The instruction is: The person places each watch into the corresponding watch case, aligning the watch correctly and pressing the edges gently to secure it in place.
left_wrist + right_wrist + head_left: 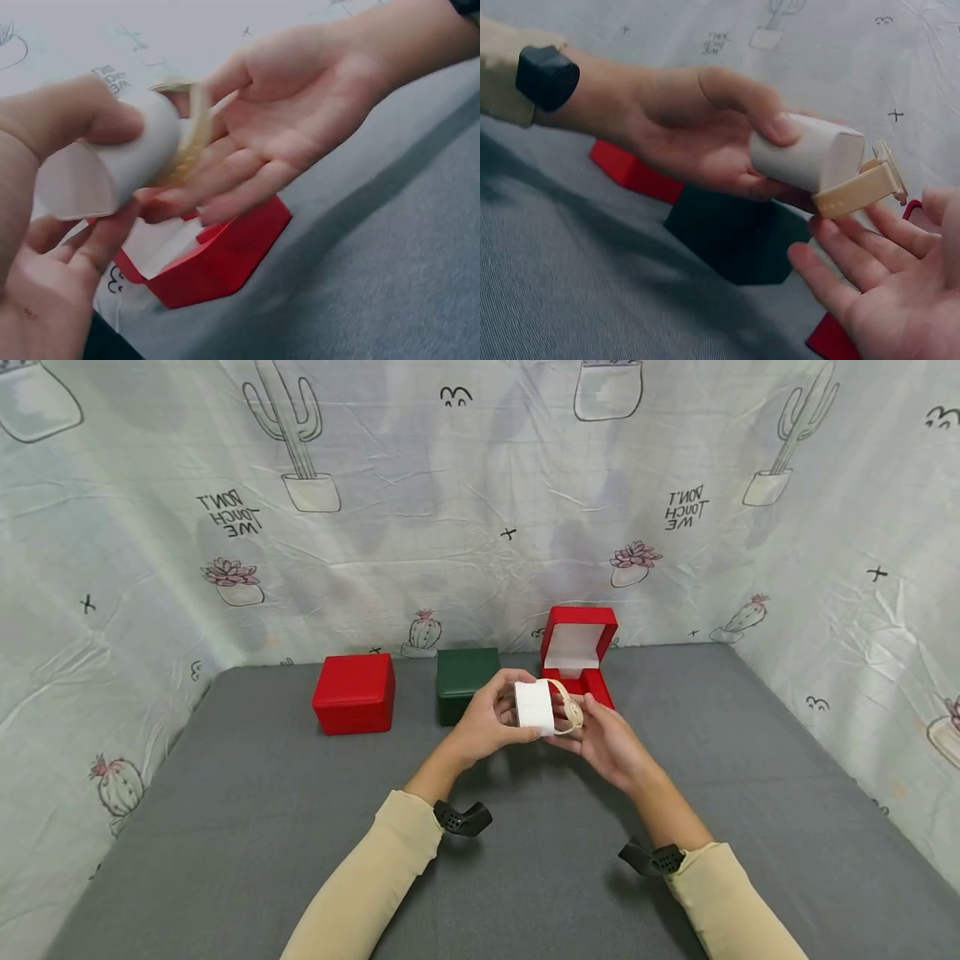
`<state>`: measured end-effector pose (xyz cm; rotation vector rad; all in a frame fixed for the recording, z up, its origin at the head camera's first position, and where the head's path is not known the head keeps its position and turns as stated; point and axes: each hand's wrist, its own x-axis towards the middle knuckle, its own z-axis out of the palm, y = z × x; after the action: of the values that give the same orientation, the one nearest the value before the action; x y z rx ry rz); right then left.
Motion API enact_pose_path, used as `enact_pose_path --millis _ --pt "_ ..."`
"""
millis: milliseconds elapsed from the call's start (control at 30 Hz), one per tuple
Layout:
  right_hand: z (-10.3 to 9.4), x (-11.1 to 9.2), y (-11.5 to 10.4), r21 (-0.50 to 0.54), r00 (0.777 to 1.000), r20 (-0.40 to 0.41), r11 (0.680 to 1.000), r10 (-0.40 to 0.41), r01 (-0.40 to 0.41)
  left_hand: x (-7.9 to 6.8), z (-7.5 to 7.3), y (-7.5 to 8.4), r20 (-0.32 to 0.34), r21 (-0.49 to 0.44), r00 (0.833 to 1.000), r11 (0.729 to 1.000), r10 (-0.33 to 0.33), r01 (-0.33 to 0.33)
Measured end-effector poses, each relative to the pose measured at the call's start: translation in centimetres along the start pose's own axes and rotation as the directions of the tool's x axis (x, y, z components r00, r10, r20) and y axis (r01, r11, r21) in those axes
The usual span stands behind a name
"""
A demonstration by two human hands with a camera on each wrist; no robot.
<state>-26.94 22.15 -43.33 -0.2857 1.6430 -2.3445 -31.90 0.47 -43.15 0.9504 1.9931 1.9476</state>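
My left hand grips a white watch cushion between thumb and fingers, held above the table. At the cushion's right end hangs a cream-coloured watch, its strap looped; whether the loop still goes round the cushion, I cannot tell. My right hand lies palm up beside the watch, its fingers loosely stretched just under the strap. Whether those fingertips touch it is hard to see. Behind the hands stands a red box with its lid up and a white lid lining.
Left of the hands sits a closed red box. A closed dark green box stands between the two red ones, partly behind the left hand. The grey table meets a printed cloth backdrop at the back and sides.
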Motion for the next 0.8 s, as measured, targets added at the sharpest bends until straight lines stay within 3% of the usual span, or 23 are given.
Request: enact_pose_path --millis 133,300,567,800 --pt "0.4 -0.1 0.0 0.051 0.996 -0.009 0.995 -0.089 0.089 0.2 0.3 0.0 -0.13 -0.11 0.991 0.994 -0.018 0.003" --pt "1.0 0.0 0.1 -0.1 0.992 0.01 0.987 -0.123 0.124 0.2 1.2 0.1 -0.236 -0.167 0.97 0.986 -0.052 0.012" --pt "1.4 -0.1 0.1 -0.106 0.986 0.034 0.98 -0.166 0.169 0.2 1.5 -0.1 -0.228 -0.104 0.973 0.993 0.023 -0.048" --pt "1.3 -0.2 -0.2 -0.106 0.974 0.007 0.969 -0.225 0.225 0.2 1.6 0.0 -0.163 -0.074 0.984 0.994 0.071 -0.084"
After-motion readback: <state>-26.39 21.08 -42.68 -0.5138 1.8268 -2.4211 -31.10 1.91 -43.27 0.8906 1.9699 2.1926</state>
